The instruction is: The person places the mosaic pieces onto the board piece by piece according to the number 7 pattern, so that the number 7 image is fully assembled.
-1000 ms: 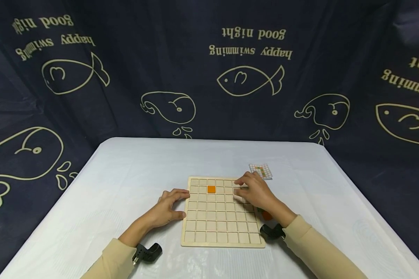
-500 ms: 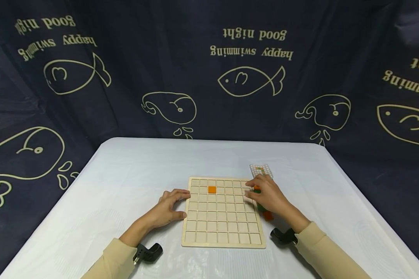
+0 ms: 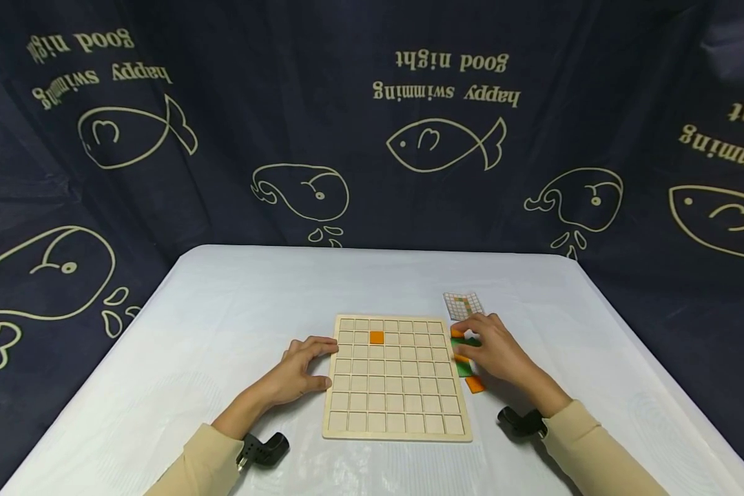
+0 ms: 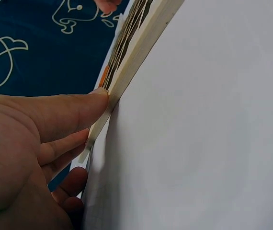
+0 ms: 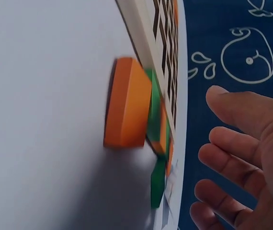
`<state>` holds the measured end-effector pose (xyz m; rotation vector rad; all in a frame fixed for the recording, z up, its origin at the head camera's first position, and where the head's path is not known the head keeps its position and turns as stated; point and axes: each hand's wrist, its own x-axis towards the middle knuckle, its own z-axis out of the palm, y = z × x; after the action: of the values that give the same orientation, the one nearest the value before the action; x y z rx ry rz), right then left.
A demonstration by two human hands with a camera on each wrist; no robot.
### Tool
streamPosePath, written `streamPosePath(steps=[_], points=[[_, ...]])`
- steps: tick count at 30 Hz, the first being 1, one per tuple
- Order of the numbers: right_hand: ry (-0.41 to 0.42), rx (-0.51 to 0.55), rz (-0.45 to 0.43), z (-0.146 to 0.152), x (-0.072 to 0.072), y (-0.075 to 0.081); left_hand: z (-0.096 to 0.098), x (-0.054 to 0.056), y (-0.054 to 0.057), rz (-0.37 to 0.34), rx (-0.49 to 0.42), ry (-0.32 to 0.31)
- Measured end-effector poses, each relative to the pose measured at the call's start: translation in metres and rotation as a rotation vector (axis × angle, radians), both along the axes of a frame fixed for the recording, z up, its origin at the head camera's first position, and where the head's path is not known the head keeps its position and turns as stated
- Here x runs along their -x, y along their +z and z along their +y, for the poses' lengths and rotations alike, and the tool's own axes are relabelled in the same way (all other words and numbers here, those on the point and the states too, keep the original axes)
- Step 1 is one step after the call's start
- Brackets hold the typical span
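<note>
A square wooden grid board (image 3: 397,435) lies flat on the table. One orange tile (image 3: 377,337) sits in a cell of its second row from the top. My left hand (image 3: 297,368) rests against the board's left edge, thumb and fingers touching the rim, as the left wrist view also shows. Over the loose green and orange tiles at the board's right edge hovers my right hand (image 3: 492,346), its fingers spread apart with nothing between them. In the right wrist view, an orange tile (image 5: 127,105) lies nearest, with green tiles (image 5: 158,182) beyond it.
A small printed card (image 3: 463,305) with a coloured grid pattern lies beyond the tiles. White cloth covers the table (image 3: 273,289). A dark curtain (image 3: 359,138) with fish drawings hangs behind and at the sides.
My right hand has moved right, from above the board's upper right cells to above the loose tiles, uncovering some of them. The left hand stays at the board's edge.
</note>
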<state>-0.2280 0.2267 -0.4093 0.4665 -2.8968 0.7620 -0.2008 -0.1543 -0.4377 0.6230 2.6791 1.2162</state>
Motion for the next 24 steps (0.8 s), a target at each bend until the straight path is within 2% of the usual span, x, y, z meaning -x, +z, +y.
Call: streamPosePath(steps=[11,24], points=[[0.030,-0.019,0.000,0.020,0.005,-0.006,0.000,0.000,0.000,0.007,0.004,0.003],[0.035,-0.029,-0.050,0.032,0.009,-0.010,0.000,0.000,0.000,0.004,0.000,-0.006]])
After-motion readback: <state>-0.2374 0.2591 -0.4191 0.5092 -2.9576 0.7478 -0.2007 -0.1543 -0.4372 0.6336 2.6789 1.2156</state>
